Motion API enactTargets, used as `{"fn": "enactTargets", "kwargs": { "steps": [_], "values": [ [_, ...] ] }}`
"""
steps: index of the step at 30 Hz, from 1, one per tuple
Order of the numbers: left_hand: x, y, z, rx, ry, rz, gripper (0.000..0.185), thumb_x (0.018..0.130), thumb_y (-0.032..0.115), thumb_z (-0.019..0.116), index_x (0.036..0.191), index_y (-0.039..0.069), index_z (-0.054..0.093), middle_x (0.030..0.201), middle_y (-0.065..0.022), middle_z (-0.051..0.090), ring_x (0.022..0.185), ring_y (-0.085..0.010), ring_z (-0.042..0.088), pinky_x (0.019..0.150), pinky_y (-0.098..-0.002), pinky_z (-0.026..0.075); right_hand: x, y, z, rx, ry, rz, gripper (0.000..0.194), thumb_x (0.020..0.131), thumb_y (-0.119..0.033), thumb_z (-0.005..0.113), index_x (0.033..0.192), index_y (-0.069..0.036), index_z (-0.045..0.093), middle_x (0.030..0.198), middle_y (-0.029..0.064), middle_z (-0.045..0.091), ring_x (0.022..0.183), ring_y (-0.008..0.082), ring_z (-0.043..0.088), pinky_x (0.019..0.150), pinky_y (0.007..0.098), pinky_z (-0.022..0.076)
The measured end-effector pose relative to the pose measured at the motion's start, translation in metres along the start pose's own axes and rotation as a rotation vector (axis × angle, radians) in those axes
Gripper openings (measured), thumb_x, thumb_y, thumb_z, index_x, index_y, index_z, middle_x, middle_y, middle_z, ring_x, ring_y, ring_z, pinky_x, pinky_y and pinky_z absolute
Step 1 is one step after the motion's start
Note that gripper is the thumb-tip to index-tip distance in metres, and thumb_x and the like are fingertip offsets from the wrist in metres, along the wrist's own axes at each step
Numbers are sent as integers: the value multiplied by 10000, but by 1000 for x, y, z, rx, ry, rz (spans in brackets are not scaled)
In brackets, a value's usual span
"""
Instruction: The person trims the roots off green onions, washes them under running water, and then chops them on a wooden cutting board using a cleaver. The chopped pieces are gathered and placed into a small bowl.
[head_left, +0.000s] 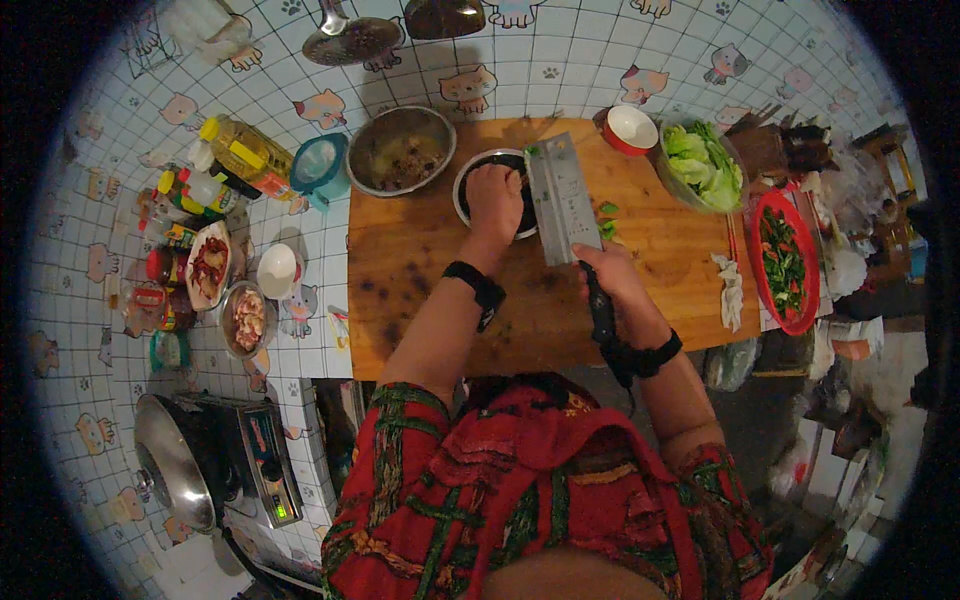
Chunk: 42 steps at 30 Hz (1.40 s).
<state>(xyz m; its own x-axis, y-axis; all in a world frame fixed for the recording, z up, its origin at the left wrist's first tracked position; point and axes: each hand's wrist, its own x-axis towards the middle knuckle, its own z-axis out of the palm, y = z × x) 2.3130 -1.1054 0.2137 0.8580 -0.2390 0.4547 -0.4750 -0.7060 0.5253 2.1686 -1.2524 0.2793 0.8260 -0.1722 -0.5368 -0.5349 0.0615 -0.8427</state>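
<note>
My right hand (616, 279) grips a broad metal cleaver (564, 201), its blade tilted over the wooden cutting board (420, 262). Beside the blade, my left hand (495, 196) reaches into a metal bowl (459, 211) of dark contents. Its fingers are curled, and what lies under them is hidden. The blade overlaps the bowl's right side in view. Bits of green leaf (607, 228) lie on the board just right of the cleaver, and a green scrap clings near the blade's far corner.
A metal basin (401, 191) with murky liquid, a red-and-white bowl (631, 139) and a bowl of lettuce (701, 161) stand behind. At right is a red basket (808, 300) of cut vegetables. Left are meat bowls (247, 319), bottles (244, 154) and a lidded wok (176, 465) on a cooker.
</note>
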Motion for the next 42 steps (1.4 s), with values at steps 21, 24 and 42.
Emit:
{"fn": "enactTargets", "kwargs": {
  "steps": [21, 24, 42],
  "values": [
    [16, -18, -10, -1428, 57, -794, 325, 900, 316, 427, 893, 38, 594, 777, -41, 589, 663, -183, 536, 607, -293, 430, -35, -2, -7, 22, -80, -17, 206, 779, -229, 599, 843, -33, 582, 575, 18, 514, 438, 125, 463, 388, 268, 375],
    [16, -8, -29, -1372, 50, -978, 401, 914, 388, 370, 928, 63, 603, 817, -15, 594, 652, -153, 526, 596, -247, 422, -30, 3, 5, -13, -154, -45, 205, 782, -222, 597, 838, -25, 593, 572, 22, 523, 434, 128, 471, 383, 278, 380],
    [2, 0, -38, -1189, -422, -712, 746, 799, 195, 603, 1353, 18, 135, 1236, -191, 415, 1136, -302, 411, 945, -403, 342, 2, 5, 3, 76, -151, -22, 214, 786, -232, 584, 789, -24, 532, 541, 35, 490, 402, 151, 471, 380, 282, 387]
  ]
}}
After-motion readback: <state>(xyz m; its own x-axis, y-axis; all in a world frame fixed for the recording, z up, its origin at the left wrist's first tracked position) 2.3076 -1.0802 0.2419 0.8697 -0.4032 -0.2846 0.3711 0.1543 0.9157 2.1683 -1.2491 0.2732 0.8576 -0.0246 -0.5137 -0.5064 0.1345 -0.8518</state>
